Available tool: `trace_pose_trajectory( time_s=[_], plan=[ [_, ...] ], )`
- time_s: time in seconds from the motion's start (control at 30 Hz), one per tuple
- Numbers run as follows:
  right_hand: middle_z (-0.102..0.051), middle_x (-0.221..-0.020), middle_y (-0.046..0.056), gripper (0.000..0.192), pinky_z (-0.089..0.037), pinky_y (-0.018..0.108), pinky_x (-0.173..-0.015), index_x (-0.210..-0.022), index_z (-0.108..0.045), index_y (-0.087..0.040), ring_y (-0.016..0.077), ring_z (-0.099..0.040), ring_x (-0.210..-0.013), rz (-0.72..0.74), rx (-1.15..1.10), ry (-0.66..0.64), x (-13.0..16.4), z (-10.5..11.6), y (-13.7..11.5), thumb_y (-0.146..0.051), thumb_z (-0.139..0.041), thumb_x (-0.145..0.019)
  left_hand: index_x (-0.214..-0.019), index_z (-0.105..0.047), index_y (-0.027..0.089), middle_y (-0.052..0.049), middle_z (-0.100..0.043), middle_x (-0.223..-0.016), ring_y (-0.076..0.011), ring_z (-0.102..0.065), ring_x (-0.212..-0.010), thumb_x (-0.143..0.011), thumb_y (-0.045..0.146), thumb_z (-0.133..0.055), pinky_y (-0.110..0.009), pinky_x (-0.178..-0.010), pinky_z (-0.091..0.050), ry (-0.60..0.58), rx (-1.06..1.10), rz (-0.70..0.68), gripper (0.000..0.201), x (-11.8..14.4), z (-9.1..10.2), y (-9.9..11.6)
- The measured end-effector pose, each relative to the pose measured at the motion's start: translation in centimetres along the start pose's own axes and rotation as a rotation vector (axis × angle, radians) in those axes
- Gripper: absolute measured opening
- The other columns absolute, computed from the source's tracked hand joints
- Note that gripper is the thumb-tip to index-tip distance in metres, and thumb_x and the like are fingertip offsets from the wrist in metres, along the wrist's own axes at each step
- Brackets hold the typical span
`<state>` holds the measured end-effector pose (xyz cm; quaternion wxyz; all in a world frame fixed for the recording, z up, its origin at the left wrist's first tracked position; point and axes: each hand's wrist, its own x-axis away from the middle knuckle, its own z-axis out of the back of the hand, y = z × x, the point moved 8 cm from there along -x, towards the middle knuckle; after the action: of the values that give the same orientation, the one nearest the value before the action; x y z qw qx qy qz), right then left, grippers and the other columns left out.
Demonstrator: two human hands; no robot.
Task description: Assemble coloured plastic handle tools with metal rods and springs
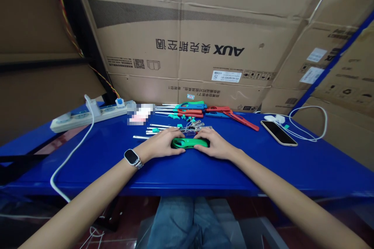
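Near the middle of the blue table, a green plastic lighter handle shell lies lengthwise between my hands. My left hand, with a watch on its wrist, grips the left end between thumb and fingers. At the right end, my right hand has its thumb and fingers closed round the shell. Just behind it are loose metal tubes, small clear parts with thin wires and small green pieces. Farther back lie red handle shells and a pile of green, blue and red handles with metal tubes.
A white power strip with plugs stands at the back left, its white cable running over the front edge. On the right are a phone and a coiled white cable. A cardboard wall closes off the back.
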<state>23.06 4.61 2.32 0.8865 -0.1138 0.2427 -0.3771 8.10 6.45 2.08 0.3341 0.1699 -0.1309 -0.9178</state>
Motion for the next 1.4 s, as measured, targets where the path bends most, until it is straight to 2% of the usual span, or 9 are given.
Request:
trace_pose_trajectory(
  time_s=[0.23,0.43,0.6,0.83,0.93,1.1,1.4],
  plan=[
    [-0.066,-0.097,0.006,0.022,-0.042,0.039,-0.089,-0.103,-0.068,-0.021,0.0232,-0.059,-0.098,-0.018,0.005,-0.013,0.0,0.0,0.2,-0.035,-0.07,-0.086,-0.109,-0.067,0.021,-0.009,-0.065,-0.11,-0.0259,-0.063,-0.1,-0.083,0.044,-0.069,-0.035,-0.089,-0.049,0.02,0.002,-0.017,0.035,0.0,0.0,-0.1],
    [-0.066,-0.099,0.006,0.022,-0.044,0.039,-0.088,-0.103,-0.068,-0.021,0.0234,-0.059,-0.098,-0.04,-0.014,-0.016,0.0,-0.1,0.1,-0.033,-0.071,-0.084,-0.109,-0.067,0.021,-0.008,-0.065,-0.109,-0.0265,-0.063,-0.099,-0.08,0.054,-0.07,-0.035,-0.087,-0.049,0.012,-0.002,-0.014,0.044,0.2,0.2,0.0],
    [-0.066,-0.099,0.006,0.023,-0.046,0.037,-0.087,-0.102,-0.069,-0.02,0.023,-0.06,-0.097,-0.075,-0.023,-0.019,0.1,-0.2,0.4,-0.035,-0.071,-0.085,-0.102,-0.068,0.02,-0.007,-0.064,-0.1,-0.0237,-0.063,-0.093,-0.087,0.05,-0.063,-0.033,-0.083,-0.049,0.02,0.005,-0.036,0.034,0.2,0.7,0.0],
    [-0.066,-0.101,0.007,0.024,-0.046,0.034,-0.084,-0.106,-0.069,-0.02,0.0215,-0.06,-0.096,-0.05,-0.017,-0.02,-0.1,-0.2,0.0,-0.036,-0.067,-0.089,-0.101,-0.072,0.019,-0.007,-0.064,-0.098,-0.0238,-0.063,-0.089,-0.083,0.057,-0.067,-0.034,-0.081,-0.048,-0.015,0.013,-0.019,0.042,0.0,0.7,-0.2],
    [-0.066,-0.099,0.007,0.024,-0.045,0.033,-0.08,-0.106,-0.069,-0.019,0.0203,-0.061,-0.092,-0.05,-0.027,-0.038,-0.2,-0.1,0.1,-0.036,-0.068,-0.088,-0.104,-0.073,0.019,-0.007,-0.065,-0.097,-0.0242,-0.063,-0.089,-0.081,0.055,-0.07,-0.034,-0.081,-0.048,-0.029,0.009,-0.006,0.043,0.0,0.8,-0.4],
    [-0.065,-0.095,0.006,0.024,-0.045,0.032,-0.078,-0.104,-0.071,-0.019,0.0189,-0.059,-0.086,-0.051,-0.067,-0.069,0.0,0.2,0.7,-0.036,-0.067,-0.089,-0.1,-0.071,0.019,-0.003,-0.064,-0.089,-0.0187,-0.059,-0.074,-0.077,0.051,-0.072,-0.029,-0.067,-0.044,-0.073,0.066,0.047,0.04,0.2,1.1,-1.0],
    [-0.065,-0.092,0.006,0.022,-0.044,0.031,-0.075,-0.102,-0.071,-0.017,0.0184,-0.058,-0.081,-0.08,-0.107,-0.094,0.0,0.6,1.1,-0.032,-0.069,-0.086,-0.094,-0.073,0.017,-0.003,-0.068,-0.085,-0.0172,-0.058,-0.075,-0.075,0.037,-0.067,-0.027,-0.067,-0.046,-0.109,0.19,0.157,0.028,0.8,1.5,-2.0]
  ],
)
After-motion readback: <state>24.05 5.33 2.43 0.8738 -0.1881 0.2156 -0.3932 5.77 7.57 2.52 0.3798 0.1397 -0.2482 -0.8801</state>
